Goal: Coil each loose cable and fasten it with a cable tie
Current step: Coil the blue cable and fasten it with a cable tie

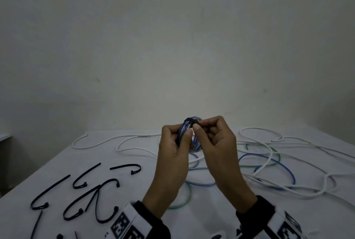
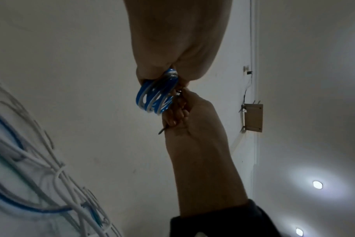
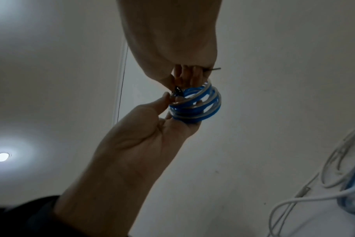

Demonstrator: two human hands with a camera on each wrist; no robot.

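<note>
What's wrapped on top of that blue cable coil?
A black cable tie loops over the coil. The right hand pinches it; the left hand holds the coil. Whether it's locked is hidden.

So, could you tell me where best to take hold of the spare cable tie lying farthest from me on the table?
Probably pinch the spare cable tie mid-strap, coming from above: it lies flat on the table, clear of the other ties, and its bent end carries the bulkier head.
</note>
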